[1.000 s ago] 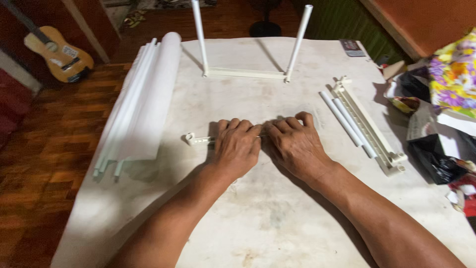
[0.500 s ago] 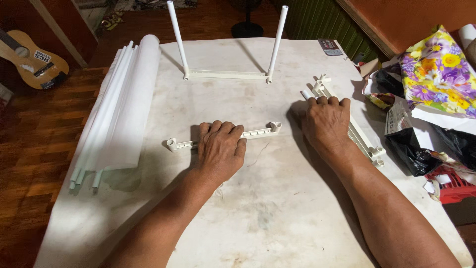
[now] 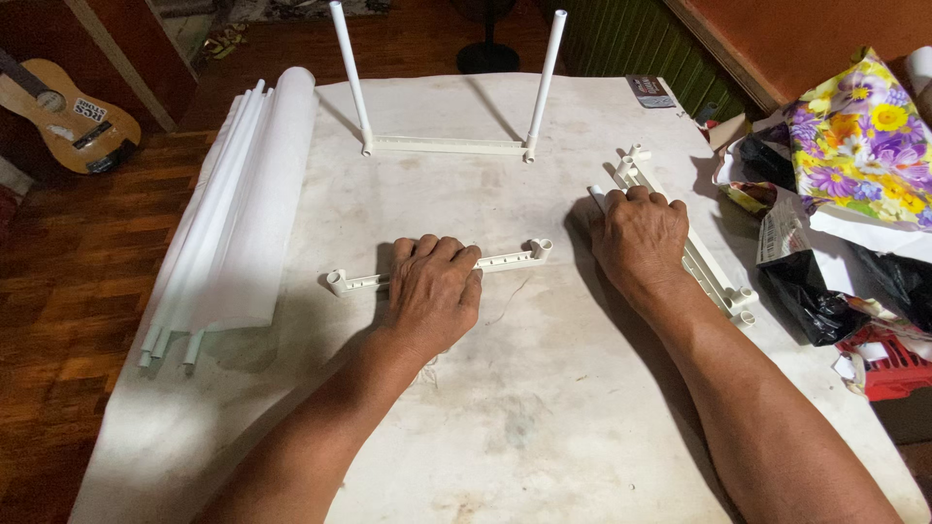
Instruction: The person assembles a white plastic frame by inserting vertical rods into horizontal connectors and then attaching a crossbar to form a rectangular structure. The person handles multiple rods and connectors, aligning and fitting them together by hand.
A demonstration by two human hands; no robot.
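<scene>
My left hand rests palm down on a white plastic connector bar lying across the middle of the stained white table, fingers curled over its middle. My right hand lies over a white tube and the white plastic bars near the right edge, fingers closed on the tube. Farther back stands a white frame piece with two upright tubes.
A roll of white sheet and several long white tubes lie along the table's left side. Flowered fabric, black bags and a red basket crowd the right. A guitar sits on the wooden floor at left.
My right hand left the connector bar and moved right onto the tube and bars by the edge. My left hand stayed on the connector bar.
</scene>
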